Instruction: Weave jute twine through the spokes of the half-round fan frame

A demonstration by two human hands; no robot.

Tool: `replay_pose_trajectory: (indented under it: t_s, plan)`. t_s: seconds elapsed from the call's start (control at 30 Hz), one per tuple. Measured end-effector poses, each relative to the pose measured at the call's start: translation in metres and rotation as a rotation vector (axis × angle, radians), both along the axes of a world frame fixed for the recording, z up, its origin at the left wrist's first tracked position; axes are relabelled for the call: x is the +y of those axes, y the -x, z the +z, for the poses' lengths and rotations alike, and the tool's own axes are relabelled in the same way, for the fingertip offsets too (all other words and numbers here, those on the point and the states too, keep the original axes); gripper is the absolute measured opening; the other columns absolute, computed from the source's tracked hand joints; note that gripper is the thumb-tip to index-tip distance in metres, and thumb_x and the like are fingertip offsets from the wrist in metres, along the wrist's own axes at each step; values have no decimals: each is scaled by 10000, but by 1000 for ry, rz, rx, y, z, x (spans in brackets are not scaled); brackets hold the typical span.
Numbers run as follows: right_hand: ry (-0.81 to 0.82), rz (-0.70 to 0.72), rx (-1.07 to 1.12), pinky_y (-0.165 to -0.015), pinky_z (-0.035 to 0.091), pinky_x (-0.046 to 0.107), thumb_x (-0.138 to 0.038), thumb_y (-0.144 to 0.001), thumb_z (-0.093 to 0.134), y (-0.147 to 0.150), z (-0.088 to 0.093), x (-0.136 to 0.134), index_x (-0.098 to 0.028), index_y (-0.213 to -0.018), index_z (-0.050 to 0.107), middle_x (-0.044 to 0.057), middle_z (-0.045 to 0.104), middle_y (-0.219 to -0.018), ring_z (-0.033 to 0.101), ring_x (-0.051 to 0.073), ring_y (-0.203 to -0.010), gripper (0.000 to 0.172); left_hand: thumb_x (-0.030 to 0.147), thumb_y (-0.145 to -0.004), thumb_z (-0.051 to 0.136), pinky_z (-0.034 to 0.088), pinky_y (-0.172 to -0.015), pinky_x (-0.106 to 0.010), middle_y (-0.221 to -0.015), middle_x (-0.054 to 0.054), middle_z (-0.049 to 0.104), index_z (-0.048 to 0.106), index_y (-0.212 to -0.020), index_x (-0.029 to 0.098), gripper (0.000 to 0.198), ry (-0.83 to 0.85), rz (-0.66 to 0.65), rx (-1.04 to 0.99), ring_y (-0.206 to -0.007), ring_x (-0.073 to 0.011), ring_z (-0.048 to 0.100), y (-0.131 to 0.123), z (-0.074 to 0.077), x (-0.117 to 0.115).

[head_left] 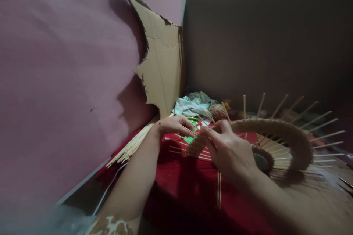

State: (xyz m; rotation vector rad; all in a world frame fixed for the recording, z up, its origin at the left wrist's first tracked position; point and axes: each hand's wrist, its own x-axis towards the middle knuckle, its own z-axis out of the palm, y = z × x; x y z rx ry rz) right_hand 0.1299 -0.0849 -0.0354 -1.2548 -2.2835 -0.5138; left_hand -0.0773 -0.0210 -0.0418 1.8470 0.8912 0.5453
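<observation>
A round woven basket piece (300, 143), with a curved band and thin pale sticks (259, 106) fanning outward, stands tilted on the red cloth (182, 183). My left hand (176, 124) is at the band's left end, its fingers closed on one of the thin sticks. Just to the right, my right hand (231, 147) grips the woven band with thumb and fingers, covering part of it. Inside the band, a smaller woven centre (270, 159) shows, with sticks running out from it.
Along the pink wall (68, 80) lies a bundle of loose sticks (132, 147). Torn cardboard (162, 66) leans in the corner. Behind my hands are a light patterned cloth (193, 102) and a ball of twine (217, 111). A white cable (110, 183) runs at the lower left.
</observation>
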Motion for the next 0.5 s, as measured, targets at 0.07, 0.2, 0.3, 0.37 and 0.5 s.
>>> replay_pose_trajectory:
  t_s: [0.07,0.2,0.3,0.37,0.5]
  plan:
    - [-45,-39,35,-429,128,227,-367,-865,466,3,-2,0,-322,-1024,632,53,557,-919,444,83,-519,234,300,-676,698,307,-492,-221,-591,10,521,690,-778,111,215,-34,18,-4,-533,-73,396,4,2,-2]
    - [-150,-82,14,-432,85,238,-383,-861,473,7,-6,4,-271,-840,672,38,571,-839,359,59,-473,230,294,-671,705,347,-529,-224,-606,-4,539,715,-737,122,184,-150,29,-9,-580,-88,425,16,8,-7]
    - [-196,-79,16,-434,77,239,-384,-850,492,8,-8,9,-259,-774,671,24,578,-814,335,56,-467,231,281,-696,684,395,-603,-248,-617,-21,577,734,-757,148,154,-215,-5,-29,-633,-110,467,24,11,-10]
    - [-210,-80,27,-434,76,236,-384,-841,506,7,-8,11,-262,-767,674,16,583,-808,330,55,-465,221,276,-706,679,402,-619,-258,-623,-33,597,740,-793,162,156,-247,-17,-30,-647,-120,481,28,11,-13]
    - [-261,-107,43,-438,75,230,-371,-834,513,3,-7,15,-261,-772,683,12,594,-807,335,53,-458,211,267,-713,673,379,-567,-249,-630,-41,600,742,-784,162,144,-269,26,-56,-607,-109,462,37,12,-17]
